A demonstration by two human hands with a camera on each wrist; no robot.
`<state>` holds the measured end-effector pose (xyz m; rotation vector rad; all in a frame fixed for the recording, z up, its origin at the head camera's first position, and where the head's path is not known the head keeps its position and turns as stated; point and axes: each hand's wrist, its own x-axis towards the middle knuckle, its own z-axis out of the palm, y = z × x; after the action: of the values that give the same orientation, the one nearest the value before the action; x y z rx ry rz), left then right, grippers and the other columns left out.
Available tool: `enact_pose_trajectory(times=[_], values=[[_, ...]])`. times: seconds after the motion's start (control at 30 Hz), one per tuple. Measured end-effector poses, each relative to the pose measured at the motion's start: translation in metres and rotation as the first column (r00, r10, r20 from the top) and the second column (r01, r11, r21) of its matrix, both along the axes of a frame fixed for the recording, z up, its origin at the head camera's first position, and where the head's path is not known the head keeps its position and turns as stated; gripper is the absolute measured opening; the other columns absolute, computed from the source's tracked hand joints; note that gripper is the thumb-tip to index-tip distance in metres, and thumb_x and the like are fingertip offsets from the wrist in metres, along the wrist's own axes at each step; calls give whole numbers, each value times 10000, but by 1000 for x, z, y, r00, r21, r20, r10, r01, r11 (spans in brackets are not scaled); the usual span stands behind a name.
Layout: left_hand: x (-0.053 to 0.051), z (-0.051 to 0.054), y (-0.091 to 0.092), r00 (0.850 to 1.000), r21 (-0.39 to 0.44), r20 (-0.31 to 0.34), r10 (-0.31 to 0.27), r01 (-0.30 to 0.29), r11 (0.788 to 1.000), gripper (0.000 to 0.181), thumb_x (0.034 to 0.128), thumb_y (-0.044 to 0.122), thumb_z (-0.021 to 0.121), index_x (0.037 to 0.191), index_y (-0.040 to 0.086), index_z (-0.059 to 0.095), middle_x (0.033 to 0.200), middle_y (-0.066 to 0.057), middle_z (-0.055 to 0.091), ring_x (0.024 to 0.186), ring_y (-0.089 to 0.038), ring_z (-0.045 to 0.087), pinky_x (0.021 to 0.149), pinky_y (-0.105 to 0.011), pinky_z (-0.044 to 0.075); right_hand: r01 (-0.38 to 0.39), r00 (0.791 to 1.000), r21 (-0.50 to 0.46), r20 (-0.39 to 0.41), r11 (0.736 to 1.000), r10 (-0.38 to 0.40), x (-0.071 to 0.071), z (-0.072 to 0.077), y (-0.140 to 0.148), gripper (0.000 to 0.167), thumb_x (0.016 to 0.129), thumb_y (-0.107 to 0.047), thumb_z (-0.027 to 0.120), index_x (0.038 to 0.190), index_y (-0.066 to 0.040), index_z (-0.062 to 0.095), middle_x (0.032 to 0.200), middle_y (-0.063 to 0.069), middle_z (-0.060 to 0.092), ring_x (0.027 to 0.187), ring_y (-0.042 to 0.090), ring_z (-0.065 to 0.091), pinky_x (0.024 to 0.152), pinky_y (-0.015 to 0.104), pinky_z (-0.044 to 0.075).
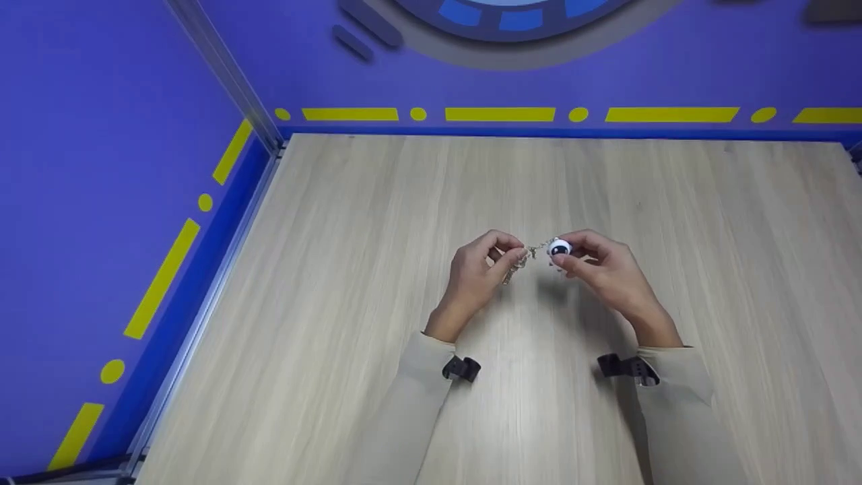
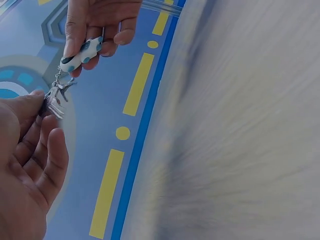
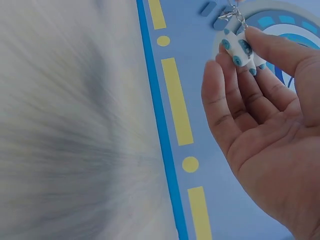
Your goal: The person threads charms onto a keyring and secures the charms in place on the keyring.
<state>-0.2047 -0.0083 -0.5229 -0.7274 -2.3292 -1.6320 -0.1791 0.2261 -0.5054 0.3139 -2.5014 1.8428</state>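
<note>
A small white figurine (image 1: 559, 248) with a dark face hangs on a silver keychain. My right hand (image 1: 611, 273) pinches it between thumb and fingers above the table. Dark teal patches show on the white figurine (image 3: 239, 50) in the right wrist view. To its left, my left hand (image 1: 473, 271) pinches the metal end of the keychain (image 1: 515, 268), and a short stretch of chain runs between the hands. Seen from the left wrist, silver metal pieces (image 2: 56, 102) dangle at the left fingertips; their exact shape is partly hidden by the fingers.
Both hands are over a wood-grain table (image 1: 377, 222). A blue wall with yellow dashes (image 1: 500, 114) stands along the back, and another blue panel (image 1: 81, 168) borders the left side. Black straps (image 1: 630, 368) sit at both sleeve cuffs.
</note>
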Motion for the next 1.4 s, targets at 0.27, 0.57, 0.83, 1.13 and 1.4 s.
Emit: enact_pose_trajectory(times=[0.27, 0.57, 0.83, 1.13, 1.4], values=[[0, -2, 0, 998, 29, 42, -38, 37, 999, 142, 975, 158, 779, 1034, 33, 745, 972, -23, 756, 803, -110, 694, 680, -237, 577, 39, 999, -13, -22, 999, -40, 0, 0, 0, 254, 992, -38, 748, 1218, 73, 714, 1086, 186, 706, 878, 132, 674, 758, 227, 586], [-3, -7, 1, 996, 117, 84, 17, -27, 993, 116, 966, 74, 785, 1047, 2, 744, 1013, -69, 764, 862, -118, 739, 802, -265, 606, 82, 996, -15, 31, 997, -82, -1, -3, 0, 304, 994, -68, 757, 1261, 72, 715, 1115, 200, 706, 923, 148, 698, 812, 261, 605], [-4, -12, 1, 984, 179, 169, 48, -79, 981, 101, 962, -25, 754, 1063, -12, 747, 1018, -67, 764, 896, -139, 735, 786, -281, 617, 75, 993, 58, 83, 996, -79, -3, -6, -1, 315, 999, -58, 747, 1293, 49, 709, 1148, 194, 722, 955, 144, 696, 849, 264, 597], [-5, -20, 1, 972, 195, 215, 94, -137, 971, 122, 950, -34, 752, 1061, 14, 762, 1019, -34, 773, 909, -122, 730, 792, -282, 613, 65, 988, 105, 129, 992, -79, -7, -16, -6, 293, 994, -9, 726, 1276, 65, 697, 1119, 193, 724, 969, 193, 685, 846, 202, 559], [-8, -29, 3, 955, 105, 262, 141, -174, 979, 126, 939, -22, 767, 1056, 14, 797, 991, -28, 792, 847, -75, 725, 770, -237, 600, 92, 972, 132, 204, 987, -118, -10, -22, -6, 297, 972, 10, 727, 1252, 97, 679, 1135, 218, 718, 960, 167, 665, 835, 176, 524]])
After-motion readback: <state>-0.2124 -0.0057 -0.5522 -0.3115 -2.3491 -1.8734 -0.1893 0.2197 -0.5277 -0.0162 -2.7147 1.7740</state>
